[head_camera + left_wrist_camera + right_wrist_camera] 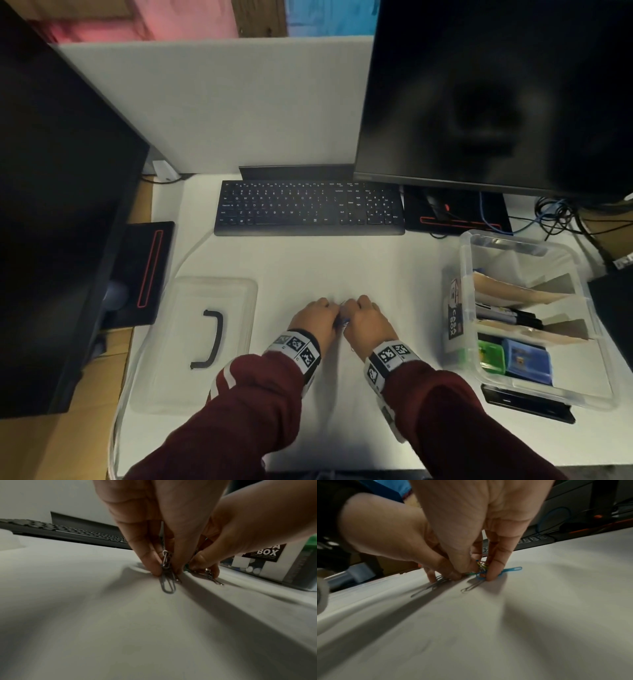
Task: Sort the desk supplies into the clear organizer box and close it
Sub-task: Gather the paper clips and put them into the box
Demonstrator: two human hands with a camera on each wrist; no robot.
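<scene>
Both hands meet at the middle of the white desk over a small heap of paper clips (343, 322). My left hand (317, 317) pinches several silver paper clips (167, 574) between thumb and fingers, their ends touching the desk. My right hand (364, 317) pinches a tangle of coloured clips (481, 568); a blue clip (511, 570) and a silver one (471, 586) stick out under its fingertips (489, 577). The clear organizer box (466, 260) stands open at the right, with cardboard dividers, pens (510, 317) and green and blue sticky notes (527, 363) inside. Its clear lid (191, 342) lies flat at the left.
A black keyboard (308, 209) lies across the back of the desk, with dark monitors at the left (61, 205) and right (496, 96). Cables (555, 212) trail behind the box. A flat black object (527, 407) sticks out from under the box's near end.
</scene>
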